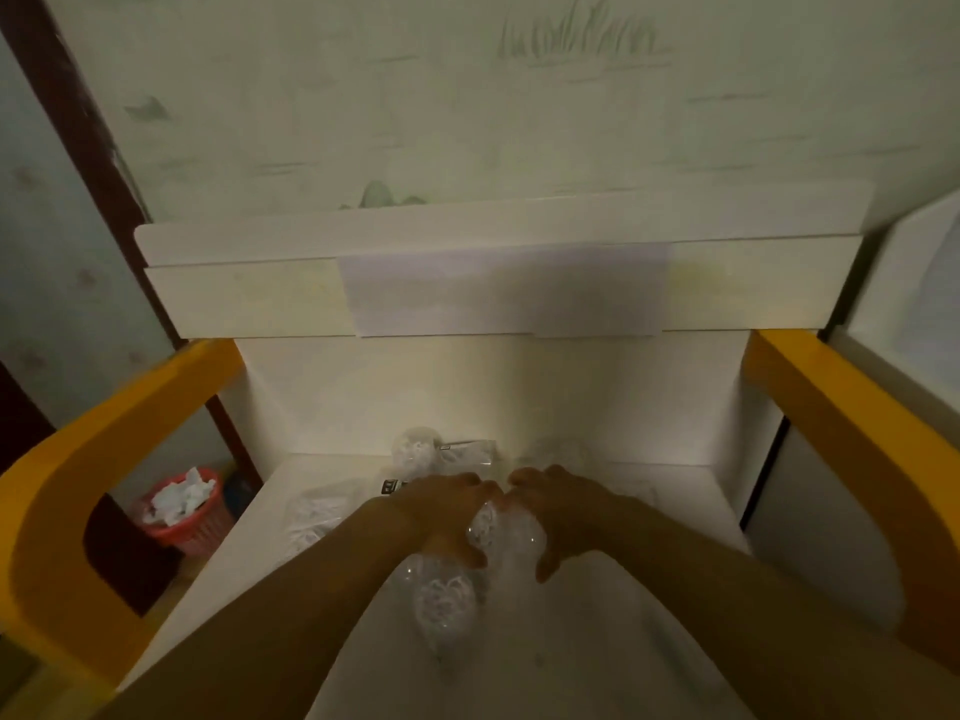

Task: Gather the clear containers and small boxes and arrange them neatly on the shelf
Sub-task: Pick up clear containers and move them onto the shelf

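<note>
Pale wallpaper with faint green grass and hill drawings backs a white shelf (322, 475) with yellow side arms (98, 459), its upper board carrying a lavender sheet (504, 291). Both hands meet over the middle of the lower shelf surface. The left hand (441, 511) and right hand (561, 511) press from either side on a clear container (506, 530), fingers (470, 483) curled over its top and thumbs down its near side, so both grip it. White crumpled or lacy material shows through its wall; what it is cannot be told in the dim, blurred light. A second clear container (444, 600) with similar white contents lies just nearer the camera, beside the left thumb. A third (418, 449) stands at the back of the shelf next to a flat clear packet (467, 452), and another clear, white-patterned container (311, 517) rests left of the left wrist. On the floor to the left, a red basket (184, 511) holds crumpled white paper.
</note>
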{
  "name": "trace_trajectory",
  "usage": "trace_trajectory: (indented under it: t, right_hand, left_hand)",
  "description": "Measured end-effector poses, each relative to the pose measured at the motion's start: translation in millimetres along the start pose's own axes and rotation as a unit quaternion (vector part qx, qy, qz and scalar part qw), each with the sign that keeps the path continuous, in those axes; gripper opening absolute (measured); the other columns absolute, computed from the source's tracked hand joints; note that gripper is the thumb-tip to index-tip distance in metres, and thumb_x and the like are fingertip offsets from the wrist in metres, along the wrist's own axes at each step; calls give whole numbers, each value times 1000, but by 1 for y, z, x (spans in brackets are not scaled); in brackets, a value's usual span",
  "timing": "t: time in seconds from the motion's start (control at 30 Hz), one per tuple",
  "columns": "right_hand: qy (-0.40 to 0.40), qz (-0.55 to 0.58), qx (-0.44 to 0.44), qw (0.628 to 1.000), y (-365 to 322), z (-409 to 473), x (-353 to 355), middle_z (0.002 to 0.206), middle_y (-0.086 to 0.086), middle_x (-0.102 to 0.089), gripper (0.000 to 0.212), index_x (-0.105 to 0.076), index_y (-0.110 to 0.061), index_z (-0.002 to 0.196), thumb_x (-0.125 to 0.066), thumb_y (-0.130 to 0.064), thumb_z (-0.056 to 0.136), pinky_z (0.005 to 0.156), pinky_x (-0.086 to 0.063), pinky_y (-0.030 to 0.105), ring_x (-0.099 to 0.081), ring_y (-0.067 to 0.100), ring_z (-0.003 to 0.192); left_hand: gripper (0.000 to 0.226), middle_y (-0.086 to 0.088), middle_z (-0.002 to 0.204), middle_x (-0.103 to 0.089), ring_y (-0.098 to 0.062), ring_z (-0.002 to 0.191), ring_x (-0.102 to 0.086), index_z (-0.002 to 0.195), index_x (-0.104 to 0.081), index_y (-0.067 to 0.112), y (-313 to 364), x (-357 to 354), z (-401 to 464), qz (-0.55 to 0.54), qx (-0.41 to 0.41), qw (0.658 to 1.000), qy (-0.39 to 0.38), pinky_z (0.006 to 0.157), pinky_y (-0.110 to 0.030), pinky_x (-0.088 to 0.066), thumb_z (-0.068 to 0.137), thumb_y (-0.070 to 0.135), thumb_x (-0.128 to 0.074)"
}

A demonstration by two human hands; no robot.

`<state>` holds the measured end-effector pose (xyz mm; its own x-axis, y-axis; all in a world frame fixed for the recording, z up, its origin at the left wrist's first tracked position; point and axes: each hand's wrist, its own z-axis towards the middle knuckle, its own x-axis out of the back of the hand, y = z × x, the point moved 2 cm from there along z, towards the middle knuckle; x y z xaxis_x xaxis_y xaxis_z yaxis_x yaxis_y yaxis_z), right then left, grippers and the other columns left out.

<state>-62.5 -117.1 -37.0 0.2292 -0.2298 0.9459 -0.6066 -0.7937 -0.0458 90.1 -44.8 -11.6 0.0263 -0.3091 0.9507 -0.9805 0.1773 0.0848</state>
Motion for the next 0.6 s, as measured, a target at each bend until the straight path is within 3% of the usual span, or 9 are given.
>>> trace_trajectory:
  t: [0.17,0.33,0.47,0.6]
  right_hand:
    - [31,43,-61,997,-2,-15,15,152,-2,-27,94,-34,-34,145,-80,-56,66,109,-36,43,-34,28,132]
    - [114,54,-127,984,15,-63,85,150,-4,-29,93,-36,-36,143,-78,-61,63,108,-38,41,-38,26,129]
    - [145,47,-163,975,28,-114,135,147,-5,-35,93,-40,-34,141,-77,-64,62,111,-36,40,-40,22,132]
    - [195,35,-198,960,44,-172,163,142,-3,-42,84,-44,-31,139,-78,-57,67,107,-36,33,-42,20,130]
  left_hand:
    - [74,7,134,-48,-16,116,-53,140,-33,38,-9,23,-8,8,-51,998,27,93,-27,-44,77,51,-71]
    - [78,2,130,-56,-19,108,-58,137,-32,31,-6,95,-25,20,-69,993,92,91,-32,-48,75,50,-74]
    - [76,4,136,-50,-19,114,-55,136,-37,28,17,160,-26,56,-104,980,158,97,-34,-47,75,52,-74]
    - [72,6,134,-50,-14,114,-51,133,-41,29,58,198,-13,25,-164,965,204,97,-31,-45,74,51,-76]
